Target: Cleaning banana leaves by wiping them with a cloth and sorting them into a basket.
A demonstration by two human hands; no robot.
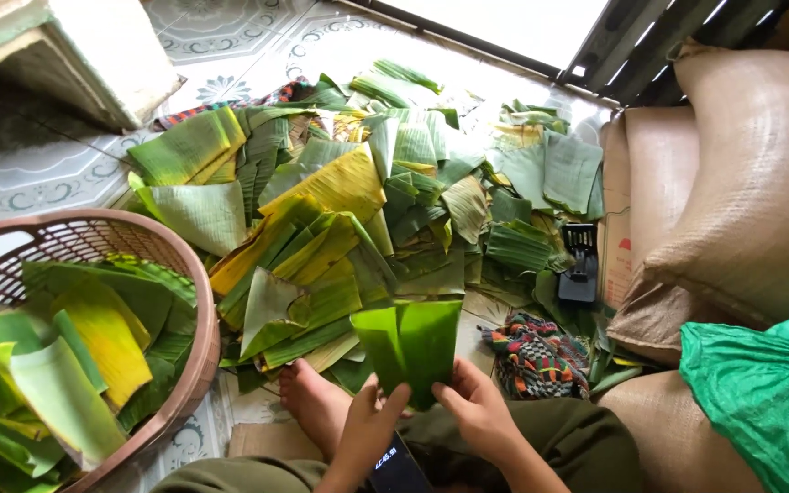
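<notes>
Stacked at right: 3 bulging tan woven-plastic sacks (751, 173), the lowest one partly hidden. Beside them, a green woven-mesh plastic bag (764, 393) at the right edge. Wedged upright between sacks and leaves, a flat tan cardboard box (615, 246) with a red mark. Near the wrists, bottom centre, a small dark lit screen (393, 464), glowing pale digits

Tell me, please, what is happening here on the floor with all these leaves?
A person sits on the tiled floor and holds a folded piece of green leaf upright with both hands, the left hand and the right hand gripping its lower edge. A big pile of cut leaves lies in front, and a brown basket at the left holds more leaf pieces.
</notes>
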